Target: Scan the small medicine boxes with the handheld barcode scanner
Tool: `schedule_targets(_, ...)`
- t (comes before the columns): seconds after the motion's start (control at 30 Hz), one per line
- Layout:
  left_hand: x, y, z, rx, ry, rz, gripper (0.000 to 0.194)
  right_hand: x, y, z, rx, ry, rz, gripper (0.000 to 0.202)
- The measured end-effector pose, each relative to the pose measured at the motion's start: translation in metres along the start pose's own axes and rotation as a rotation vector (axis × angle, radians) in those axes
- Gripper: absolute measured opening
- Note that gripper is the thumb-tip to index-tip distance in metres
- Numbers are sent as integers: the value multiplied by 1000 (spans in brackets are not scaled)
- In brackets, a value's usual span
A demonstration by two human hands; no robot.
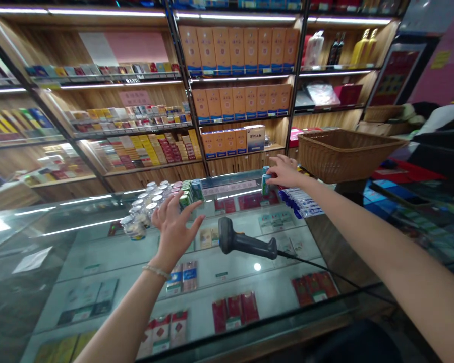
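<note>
My left hand (176,224) is spread above the glass counter, thumb and fingers apart. Just beyond its fingertips stand small green packs (186,195) and blue packs (197,188) in a row. Clear plastic bottles with white lids (151,199) cluster to the left of them. At the counter's far side, my right hand (285,171) has its fingers bent around small blue-green packs (265,185), partly covering them. A dark handheld barcode scanner (245,243) lies on the glass between my hands, its cable running right. Blue-and-white wrapped sticks (300,202) lie below my right wrist.
A wicker basket (348,151) stands on the right, beyond my right forearm. Cigarette packs (234,310) lie inside the glass counter (227,280). Behind, shelves hold orange boxes (236,50), cigarette packs and bottles. A white paper (32,259) lies at left.
</note>
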State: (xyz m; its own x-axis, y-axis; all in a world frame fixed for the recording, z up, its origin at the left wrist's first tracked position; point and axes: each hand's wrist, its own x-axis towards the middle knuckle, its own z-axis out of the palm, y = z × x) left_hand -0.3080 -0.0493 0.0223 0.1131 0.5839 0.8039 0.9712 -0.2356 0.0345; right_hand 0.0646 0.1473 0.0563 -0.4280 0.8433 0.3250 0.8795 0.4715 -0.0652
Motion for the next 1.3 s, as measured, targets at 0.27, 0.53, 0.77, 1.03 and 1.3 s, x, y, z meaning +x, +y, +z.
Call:
schedule_targets(0.27,49,39,2,-8,-139,91,36,-1,20,14,-17,-56,-15,41)
schedule_targets(0.53,114,105,64,6,-286,213,39,4,28,14,-8,-45,25,36)
schedule_targets(0.77,140,146,124,4,-335,204,39,9,29,19,-7,1,-23,33)
schedule_targets(1.03,138,159,160,-11,-341,81,37,5,29,18,56,116,11,36)
schedule_targets(1.3,133,161,170,-14,-333,69,30,-6,33,23,75,235,-32,22)
